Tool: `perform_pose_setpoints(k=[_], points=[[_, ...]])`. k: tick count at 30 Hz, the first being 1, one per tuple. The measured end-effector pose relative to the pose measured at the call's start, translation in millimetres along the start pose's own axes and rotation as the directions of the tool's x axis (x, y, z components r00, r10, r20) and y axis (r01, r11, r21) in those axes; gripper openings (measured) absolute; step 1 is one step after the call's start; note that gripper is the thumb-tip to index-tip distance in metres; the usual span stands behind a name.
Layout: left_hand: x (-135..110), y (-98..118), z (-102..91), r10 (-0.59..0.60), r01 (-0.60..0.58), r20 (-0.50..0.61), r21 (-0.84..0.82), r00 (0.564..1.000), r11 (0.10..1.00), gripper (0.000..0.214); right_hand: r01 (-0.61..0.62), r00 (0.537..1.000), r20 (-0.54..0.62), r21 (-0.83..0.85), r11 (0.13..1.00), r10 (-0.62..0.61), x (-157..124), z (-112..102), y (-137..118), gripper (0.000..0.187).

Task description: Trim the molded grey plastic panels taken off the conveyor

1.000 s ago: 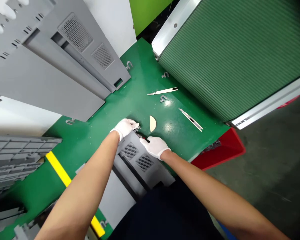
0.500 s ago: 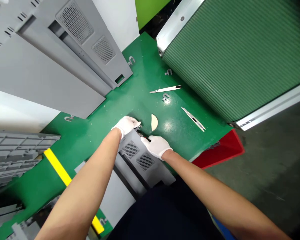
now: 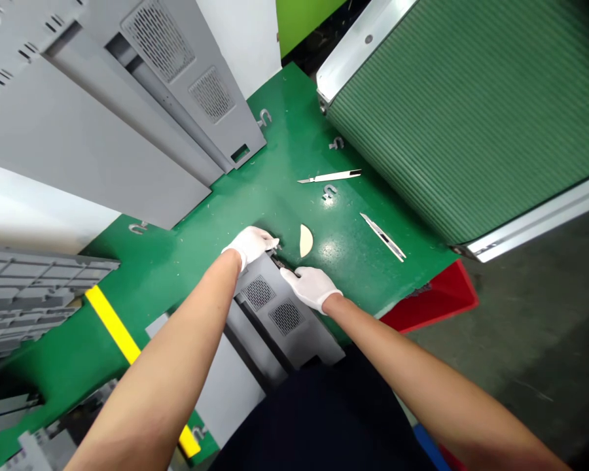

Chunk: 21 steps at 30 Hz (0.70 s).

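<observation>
The white-gloved left hand (image 3: 250, 247) and white-gloved right hand (image 3: 311, 288) sat at the end of a grey vented plastic panel (image 3: 269, 314), beside a dark strip (image 3: 279, 263) on its edge; whether their grip had closed on anything, the view could not settle. The panel looked stiff and fairly light, probably best held by its long edges. Beyond it, on the green desk (image 3: 275, 157), lay a cream half-moon piece (image 3: 305, 241) and two craft knives (image 3: 330, 176).
</observation>
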<state>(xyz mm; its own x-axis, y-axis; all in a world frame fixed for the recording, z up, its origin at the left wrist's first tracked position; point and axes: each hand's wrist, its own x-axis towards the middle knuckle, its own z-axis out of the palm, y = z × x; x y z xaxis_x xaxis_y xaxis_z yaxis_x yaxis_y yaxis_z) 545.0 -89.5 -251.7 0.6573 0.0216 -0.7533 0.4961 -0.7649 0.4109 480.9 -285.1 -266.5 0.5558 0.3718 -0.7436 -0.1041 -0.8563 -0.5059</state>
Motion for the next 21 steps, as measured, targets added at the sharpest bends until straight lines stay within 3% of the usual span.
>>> perform_pose_setpoints(k=[21], points=[[-2.4,2.3,-1.8,-0.008,0.008,0.009,-0.023,1.000,1.000,0.034,0.026,0.999,-0.037,-0.025,0.999,-0.027,1.9,4.6,2.6,0.082]])
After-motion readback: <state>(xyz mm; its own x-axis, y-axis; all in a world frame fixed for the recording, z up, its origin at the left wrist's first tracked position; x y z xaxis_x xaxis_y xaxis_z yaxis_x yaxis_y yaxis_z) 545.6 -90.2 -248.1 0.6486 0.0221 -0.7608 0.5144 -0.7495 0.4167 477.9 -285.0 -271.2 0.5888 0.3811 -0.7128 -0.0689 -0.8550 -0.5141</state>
